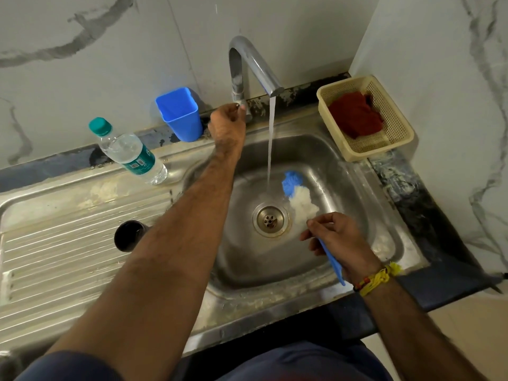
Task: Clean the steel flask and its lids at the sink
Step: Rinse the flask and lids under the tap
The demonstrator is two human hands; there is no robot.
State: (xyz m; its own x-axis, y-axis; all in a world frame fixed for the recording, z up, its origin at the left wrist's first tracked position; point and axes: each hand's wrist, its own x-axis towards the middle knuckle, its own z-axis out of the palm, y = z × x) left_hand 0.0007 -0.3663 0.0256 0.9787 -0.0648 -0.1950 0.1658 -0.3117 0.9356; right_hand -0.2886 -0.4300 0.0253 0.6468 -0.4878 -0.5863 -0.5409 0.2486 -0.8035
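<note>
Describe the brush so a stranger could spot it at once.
Start at the steel sink under the running tap. Right of the drain, the right hand holds the brush: thin blue handle, blue bristles, foam-covered.

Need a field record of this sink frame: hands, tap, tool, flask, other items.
left hand: grips the tap handle at the faucet base
right hand: holds the blue brush by its handle, soapy head in the sink
water: running, landing near the drain
flask: dark cylinder on the drainboard, partly hidden by the left arm
lids: not visible
other: water bottle, blue cup, basket holding a red cloth
</note>
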